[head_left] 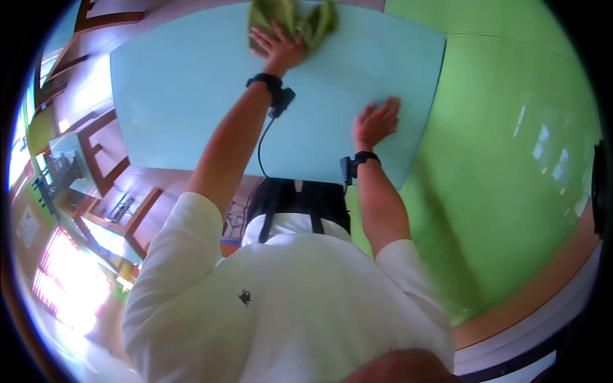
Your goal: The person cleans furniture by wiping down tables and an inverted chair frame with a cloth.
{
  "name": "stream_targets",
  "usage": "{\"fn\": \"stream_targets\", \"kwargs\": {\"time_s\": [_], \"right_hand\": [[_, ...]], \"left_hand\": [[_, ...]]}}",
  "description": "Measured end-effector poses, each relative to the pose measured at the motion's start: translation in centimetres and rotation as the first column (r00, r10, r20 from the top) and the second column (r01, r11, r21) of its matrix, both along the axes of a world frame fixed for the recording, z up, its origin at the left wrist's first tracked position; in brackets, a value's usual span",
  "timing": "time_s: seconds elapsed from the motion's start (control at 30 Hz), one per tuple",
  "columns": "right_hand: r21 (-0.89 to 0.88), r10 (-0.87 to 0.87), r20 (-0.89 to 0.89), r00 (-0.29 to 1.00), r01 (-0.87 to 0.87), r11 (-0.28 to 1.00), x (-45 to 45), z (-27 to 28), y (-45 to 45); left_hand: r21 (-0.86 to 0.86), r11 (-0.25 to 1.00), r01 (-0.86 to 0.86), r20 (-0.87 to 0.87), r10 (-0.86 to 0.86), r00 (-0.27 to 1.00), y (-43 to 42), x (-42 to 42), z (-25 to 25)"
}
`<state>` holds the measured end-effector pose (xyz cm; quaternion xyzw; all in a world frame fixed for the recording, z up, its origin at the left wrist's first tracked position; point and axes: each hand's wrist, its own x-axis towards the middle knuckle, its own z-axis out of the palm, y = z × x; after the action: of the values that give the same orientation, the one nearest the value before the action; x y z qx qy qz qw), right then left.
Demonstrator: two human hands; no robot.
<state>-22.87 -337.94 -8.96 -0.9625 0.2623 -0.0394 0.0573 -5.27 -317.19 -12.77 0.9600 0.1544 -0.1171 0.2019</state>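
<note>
Green cloth [316,25], one: I am pressing it under my open left hand [278,50] near the far edge of the table [191,89]; right hand [377,122] open, empty; wiping seemingly underway, remainder unclear.

the left hand [279,48] lies with fingers spread on a crumpled olive-green cloth [274,13] at the far edge of a pale blue tabletop [191,96]. the right hand [377,122], palm down, is over the tabletop's right part, well apart from the cloth. black wristbands [265,80] circle both wrists.
</note>
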Motion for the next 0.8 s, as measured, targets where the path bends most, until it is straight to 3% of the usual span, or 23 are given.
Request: {"fn": "stream_targets", "kwargs": {"time_s": [0.1, 0.2, 0.23, 0.3, 0.33, 0.4, 0.47, 0.5, 0.6, 0.63, 0.7, 0.8], "right_hand": [[0.018, -0.001, -0.020, 1.000, 0.001, 1.000, 0.1, 0.0, 0.0], [0.047, 0.004, -0.016, 1.000, -0.003, 0.999, 0.2, 0.3, -0.3], [0.033, -0.012, -0.052, 0.999, 0.014, 0.999, 0.1, 0.3, -0.4], [0.031, -0.035, -0.088, 0.995, 0.037, 0.999, 0.1, 0.2, 0.3], [0.037, -0.033, -0.068, 0.997, 0.036, 0.999, 0.2, 0.2, 0.2], [0.045, -0.029, -0.069, 0.997, 0.032, 0.998, -0.5, 0.4, -0.1], [0.003, 0.025, 0.042, 0.999, -0.025, 1.000, -0.2, 0.2, 0.0], [0.011, 0.040, 0.049, 0.998, -0.041, 0.999, -0.6, 0.4, 0.1], [-0.009, 0.009, 0.049, 0.999, -0.009, 1.000, -0.4, 0.7, -0.2], [-0.009, 0.005, 0.048, 0.999, -0.005, 1.000, -0.1, 0.4, -0.1], [0.001, -0.054, 0.011, 0.999, 0.054, 0.999, -0.5, 0.7, 0.2], [0.052, -0.020, -0.026, 0.999, 0.021, 0.998, -1.1, 0.9, 0.1]], "left_hand": [[-0.070, 0.965, 0.254, 0.086, -0.248, 0.965, -6.7, -3.0, 0.5], [-0.237, 0.905, 0.355, -0.180, -0.399, 0.899, -10.7, -3.6, 4.4], [-0.238, 0.909, 0.343, -0.182, -0.388, 0.904, -10.0, -3.5, 4.4], [-0.517, 0.778, 0.357, -0.113, -0.475, 0.873, -6.4, -3.4, 3.0], [-0.510, 0.784, 0.354, -0.117, -0.471, 0.874, -4.3, -3.3, 2.7], [-0.337, 0.912, 0.232, -0.193, -0.308, 0.931, 0.6, -4.1, 3.2], [-0.210, 0.974, 0.083, -0.031, -0.092, 0.995, 7.8, -6.0, 0.5], [-0.216, 0.974, -0.067, -0.110, 0.044, 0.993, 11.5, -7.0, 1.6], [0.018, 0.968, -0.248, -0.263, 0.244, 0.933, 25.3, -12.3, 0.4], [0.101, 0.923, -0.372, -0.326, 0.384, 0.864, 27.9, -13.6, 2.3], [0.086, 0.872, -0.482, -0.391, 0.474, 0.789, 33.0, -16.4, 3.9], [-0.004, 0.827, -0.562, -0.352, 0.525, 0.775, 37.2, -19.3, 3.5]]}}
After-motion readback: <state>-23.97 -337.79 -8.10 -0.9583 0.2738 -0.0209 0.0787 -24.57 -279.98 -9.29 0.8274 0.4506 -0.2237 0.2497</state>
